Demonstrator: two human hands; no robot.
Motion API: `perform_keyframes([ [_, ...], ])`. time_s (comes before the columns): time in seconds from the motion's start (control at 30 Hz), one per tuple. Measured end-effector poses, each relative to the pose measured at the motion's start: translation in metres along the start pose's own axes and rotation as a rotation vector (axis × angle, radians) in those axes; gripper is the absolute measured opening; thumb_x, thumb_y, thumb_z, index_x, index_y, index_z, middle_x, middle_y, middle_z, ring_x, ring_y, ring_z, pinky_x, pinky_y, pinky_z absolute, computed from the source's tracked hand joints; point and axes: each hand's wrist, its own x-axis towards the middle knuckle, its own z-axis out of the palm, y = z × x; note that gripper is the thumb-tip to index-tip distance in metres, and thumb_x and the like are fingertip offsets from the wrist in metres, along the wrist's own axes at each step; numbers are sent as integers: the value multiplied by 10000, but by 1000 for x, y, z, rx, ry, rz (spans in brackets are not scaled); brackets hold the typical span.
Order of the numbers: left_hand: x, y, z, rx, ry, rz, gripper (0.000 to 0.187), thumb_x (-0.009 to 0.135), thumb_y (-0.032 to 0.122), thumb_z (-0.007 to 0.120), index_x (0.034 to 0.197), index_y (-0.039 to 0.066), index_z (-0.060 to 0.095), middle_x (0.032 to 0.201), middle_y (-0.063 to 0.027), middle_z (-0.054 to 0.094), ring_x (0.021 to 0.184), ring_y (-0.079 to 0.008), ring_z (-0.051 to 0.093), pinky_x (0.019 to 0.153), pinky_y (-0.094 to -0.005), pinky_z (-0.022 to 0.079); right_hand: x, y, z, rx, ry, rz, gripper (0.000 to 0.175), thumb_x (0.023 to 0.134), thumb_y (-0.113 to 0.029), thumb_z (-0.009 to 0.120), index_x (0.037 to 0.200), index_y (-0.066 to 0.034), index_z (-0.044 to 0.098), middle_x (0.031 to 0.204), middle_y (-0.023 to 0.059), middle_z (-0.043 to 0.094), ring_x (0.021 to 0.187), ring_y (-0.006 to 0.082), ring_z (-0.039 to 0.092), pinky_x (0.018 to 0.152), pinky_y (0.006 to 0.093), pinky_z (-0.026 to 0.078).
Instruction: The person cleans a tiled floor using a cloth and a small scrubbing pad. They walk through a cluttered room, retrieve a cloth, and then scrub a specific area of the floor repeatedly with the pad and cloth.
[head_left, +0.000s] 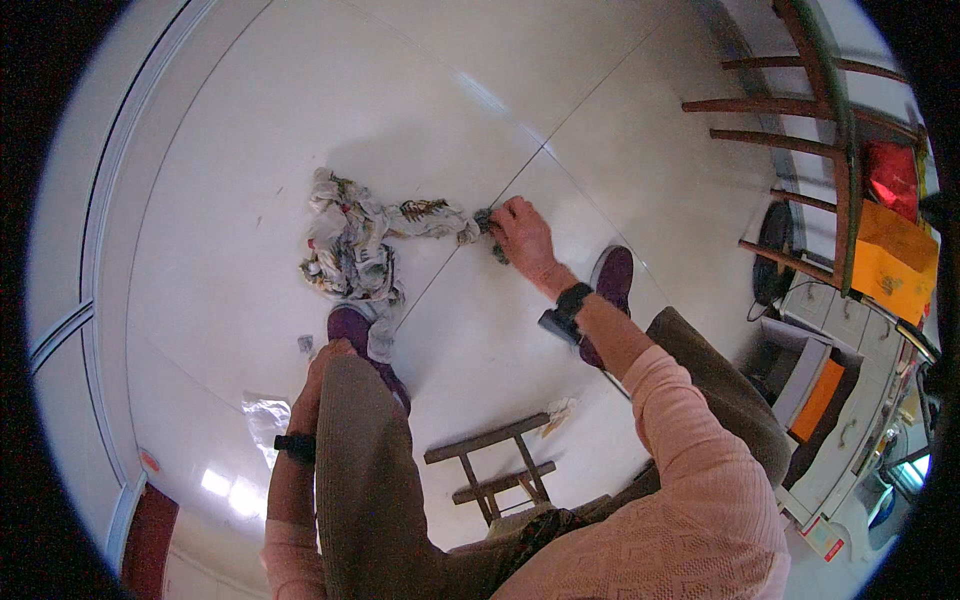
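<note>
My right hand (523, 238) is low over the floor with its fingers bunched on a small dark grey-green wad (484, 219). Just beside the wad ends a twisted arm of crumpled, stained pale cloth (431, 217), whose main heap lies further left. Whether wad and cloth are joined is unclear. Beneath the fingers, part of another dark lump (500, 253) shows. My left hand (331, 358) hangs by my left shoe (349, 328), partly hidden behind my knee; its fingers and anything in them cannot be made out. Some cloth lies against that shoe.
Between my legs is a low wooden stool (487, 439). Shiny crumpled foil or plastic (268, 420) and a small grey scrap (305, 343) lie at left. A wooden chair (832, 127) and white drawers (840, 435) line the right; a sliding-door track (90, 247) edges the left.
</note>
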Motion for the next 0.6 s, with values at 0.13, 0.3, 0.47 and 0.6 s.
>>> perform_keyframes([
  [0.13,1,10,-2,-113,26,-5,179,847,228,598,846,49,590,843,-132,593,806,-315,579,739,-411,469,4,1,0,-107,441,195,178,796,-92,653,960,-69,589,968,138,538,946,348,553,758,437,495],
  [0.3,17,7,3,79,-34,-16,172,863,221,597,853,50,610,834,-109,611,772,-290,588,732,-391,482,4,-3,7,-42,79,147,222,775,-93,671,976,-70,579,985,139,526,963,338,554,767,439,495],
  [0.47,7,-3,10,-73,108,78,220,888,261,525,877,41,527,799,-197,583,816,-396,590,689,-480,458,17,-7,8,-153,240,124,211,797,-136,657,985,-71,588,1000,151,539,975,352,553,765,441,495],
  [0.6,7,-8,18,-190,101,-11,219,897,266,510,902,48,520,833,-204,598,861,-408,587,716,-499,457,25,-26,19,-146,321,269,175,785,-113,652,945,-81,588,945,142,540,938,353,553,752,449,490],
])
